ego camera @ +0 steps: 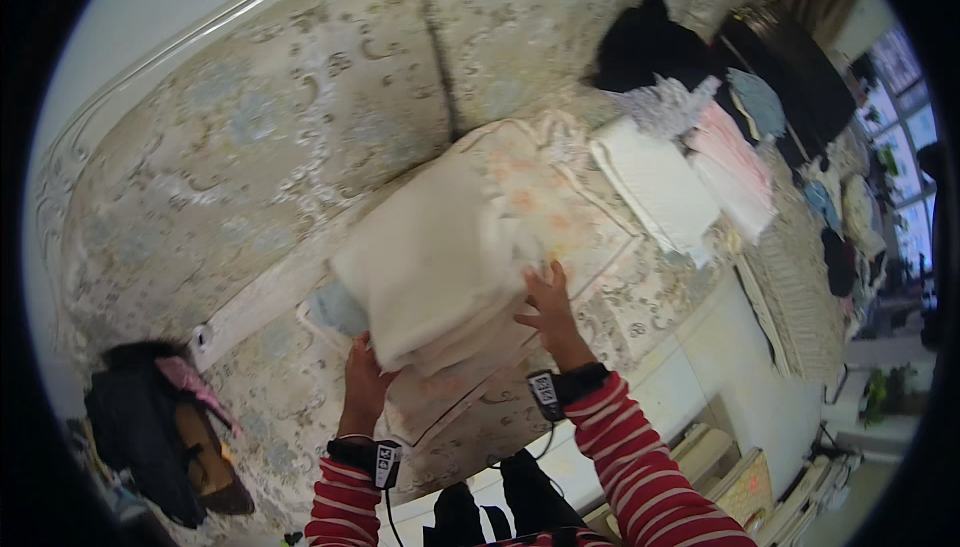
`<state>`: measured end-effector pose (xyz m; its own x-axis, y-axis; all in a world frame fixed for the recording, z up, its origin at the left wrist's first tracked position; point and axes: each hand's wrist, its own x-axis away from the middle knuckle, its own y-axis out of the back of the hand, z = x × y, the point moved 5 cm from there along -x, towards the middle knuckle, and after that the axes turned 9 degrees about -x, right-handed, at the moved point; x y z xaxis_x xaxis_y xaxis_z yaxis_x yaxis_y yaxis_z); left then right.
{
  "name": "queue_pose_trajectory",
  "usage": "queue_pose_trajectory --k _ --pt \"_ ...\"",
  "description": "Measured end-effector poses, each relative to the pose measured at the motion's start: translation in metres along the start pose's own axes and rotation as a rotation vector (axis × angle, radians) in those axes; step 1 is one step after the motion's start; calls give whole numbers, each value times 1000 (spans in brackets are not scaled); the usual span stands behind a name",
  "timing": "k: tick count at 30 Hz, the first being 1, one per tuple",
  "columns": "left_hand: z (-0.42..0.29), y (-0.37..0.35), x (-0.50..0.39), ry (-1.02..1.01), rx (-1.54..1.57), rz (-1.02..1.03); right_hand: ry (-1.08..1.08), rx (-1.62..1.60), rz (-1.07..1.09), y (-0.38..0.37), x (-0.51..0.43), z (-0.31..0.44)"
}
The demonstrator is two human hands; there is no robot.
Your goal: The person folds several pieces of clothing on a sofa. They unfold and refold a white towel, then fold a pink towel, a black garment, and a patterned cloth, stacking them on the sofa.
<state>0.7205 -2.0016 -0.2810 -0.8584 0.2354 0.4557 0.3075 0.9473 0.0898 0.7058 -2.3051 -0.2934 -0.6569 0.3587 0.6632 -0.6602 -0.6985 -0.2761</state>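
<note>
A folded cream cloth (431, 262), thick and soft-looking, lies in layers on the patterned sofa seat before me. My left hand (365, 386) is at its near left corner, with the fingers along the side and the thumb by the lower edge. Whether they grip it cannot be seen. At the cloth's right edge, my right hand (553, 318) has its fingers spread. The edge beside that hand is blurred. A pale blue fabric piece (339, 308) shows from under the left side. Beneath the bundle spreads a floral cloth with scalloped trim (559, 206).
Folded white fabric (656, 179) and pink fabric (731, 164) lie to the right, near a black garment (652, 44) and a dark bag-like item (795, 74). Dark clothing (142, 427) sits at the lower left. The patterned sofa backrest (247, 119) rises behind; tiled floor (750, 337) shows at right.
</note>
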Motion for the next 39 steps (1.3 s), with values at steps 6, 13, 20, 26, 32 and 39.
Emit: queue_pose_trajectory --k 6,13,20,26,32,39 --pt "-10 -40 -23 70 139 27 526 903 -75 -42 -24 4" --pt "-20 -13 -13 -159 347 -89 255 -350 392 -36 -30 -9" --pt "30 -20 9 135 69 -77 688 646 -319 4 -8 -6" --pt "-16 3 17 -503 -762 -393 1233 1053 -46 -29 62 28" --pt "27 -42 -3 -293 -1340 -30 822 1531 292 -21 26 -16" --pt "16 -35 0 -298 -1315 -149 1015 1031 506 29 19 61"
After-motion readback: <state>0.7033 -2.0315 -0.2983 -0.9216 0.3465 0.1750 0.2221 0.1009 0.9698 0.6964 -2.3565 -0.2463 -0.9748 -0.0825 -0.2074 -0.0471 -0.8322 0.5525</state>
